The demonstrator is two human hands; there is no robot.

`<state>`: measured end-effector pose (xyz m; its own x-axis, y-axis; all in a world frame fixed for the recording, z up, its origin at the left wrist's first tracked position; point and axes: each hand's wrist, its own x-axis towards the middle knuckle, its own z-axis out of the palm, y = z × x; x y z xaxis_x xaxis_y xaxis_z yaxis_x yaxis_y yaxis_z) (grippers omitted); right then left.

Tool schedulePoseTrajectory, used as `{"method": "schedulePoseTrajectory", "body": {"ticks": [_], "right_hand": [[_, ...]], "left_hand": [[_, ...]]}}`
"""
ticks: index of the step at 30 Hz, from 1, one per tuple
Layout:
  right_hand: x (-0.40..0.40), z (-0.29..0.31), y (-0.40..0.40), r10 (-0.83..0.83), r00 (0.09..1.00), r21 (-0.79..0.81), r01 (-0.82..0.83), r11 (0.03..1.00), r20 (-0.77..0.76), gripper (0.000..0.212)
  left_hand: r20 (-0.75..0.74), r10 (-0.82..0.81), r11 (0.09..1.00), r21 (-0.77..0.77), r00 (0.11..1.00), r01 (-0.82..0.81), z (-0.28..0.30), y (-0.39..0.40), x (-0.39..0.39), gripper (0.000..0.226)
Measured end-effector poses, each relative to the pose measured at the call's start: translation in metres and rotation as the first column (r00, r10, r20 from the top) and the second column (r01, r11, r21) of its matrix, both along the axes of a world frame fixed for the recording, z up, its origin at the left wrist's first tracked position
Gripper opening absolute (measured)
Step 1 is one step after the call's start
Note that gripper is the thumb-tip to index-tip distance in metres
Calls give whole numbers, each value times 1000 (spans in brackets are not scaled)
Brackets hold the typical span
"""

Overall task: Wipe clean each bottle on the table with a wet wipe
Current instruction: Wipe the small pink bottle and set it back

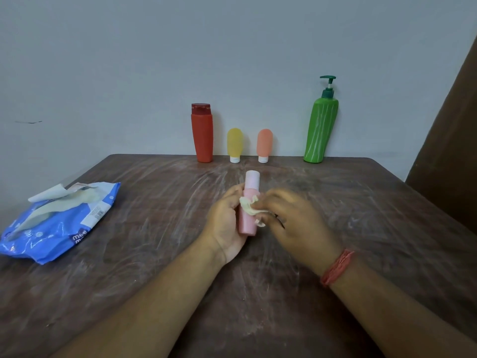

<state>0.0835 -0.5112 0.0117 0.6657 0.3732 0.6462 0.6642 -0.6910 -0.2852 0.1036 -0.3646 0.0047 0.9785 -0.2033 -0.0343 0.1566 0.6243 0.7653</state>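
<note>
The left hand [227, 223] has its grip wrapped around the pink bottle [248, 213], holding it upright above the middle of the worktop [361, 228]. The right hand [291, 223], somewhat blurred, seems to pinch a crumpled wet wipe [249, 206] against the bottle's side. At the far edge stand a red bottle [202, 134], yellow tube [235, 144], orange tube [264, 144] and green pump bottle [321, 127]. The blue wipe pack [56, 223] lies open, well left.

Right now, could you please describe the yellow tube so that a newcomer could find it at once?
Look along the table's far edge, where four containers line the wall. The yellow tube is second from the left, between the red bottle and the orange tube. It stands on its white cap like the orange one; only its colour differs.
</note>
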Motion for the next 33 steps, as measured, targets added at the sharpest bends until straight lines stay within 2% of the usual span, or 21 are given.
{"method": "schedulePoseTrajectory", "body": {"ticks": [4,6,9,11,13,15,17,19,21,23,25,26,28,30,33], "right_hand": [[5,7,-1,-104,991,122,94,988,78,10],[3,7,-2,-121,991,106,115,988,56,10],[-6,-1,4,49,997,-28,-51,998,-63,12],[-5,-2,5,83,996,-54,-85,995,-39,12],[1,1,3,-24,998,41,22,999,58,13],[3,4,-1,-99,991,127,86,988,94,14],[-1,2,-3,-43,999,92,40,995,26,16],[-6,-2,-2,103,993,-17,-104,994,-61,16],[-6,-3,0,161,985,-86,-165,983,-56,15],[-1,0,0,60,998,-4,-60,998,29,15],[2,3,-2,-54,998,106,49,993,36,15],[0,2,-2,-41,999,119,40,992,2,14],[-5,-1,0,102,992,54,-98,994,-78,14],[-8,-4,3,196,977,-29,-199,980,-81,13],[-2,1,1,41,999,110,-43,993,19,14]], "left_hand": [[22,-42,998,49,999,40,-4,-6,-3,28],[21,-18,1000,26,1000,17,-2,-8,-3,25],[-43,47,998,-40,998,-49,2,2,0,28],[-58,46,998,-49,997,-48,2,6,0,30],[-49,-1,999,-44,999,-2,1,2,-4,32],[-48,-27,999,-32,998,25,-1,-3,-5,33],[-51,-14,999,-35,999,12,0,-3,-4,32],[-70,5,999,-49,998,-8,1,3,-1,29],[-78,8,999,-52,997,-12,3,7,-2,29],[-56,0,999,-48,998,-3,3,4,-3,30],[-43,-10,999,-52,999,7,3,1,-4,30],[-43,-13,999,-52,999,11,3,1,-4,29],[-54,-14,998,-54,998,11,4,5,-3,28],[-68,-20,999,-52,997,17,5,10,-3,30],[-53,-58,996,-65,997,54,5,8,-4,30]]}}
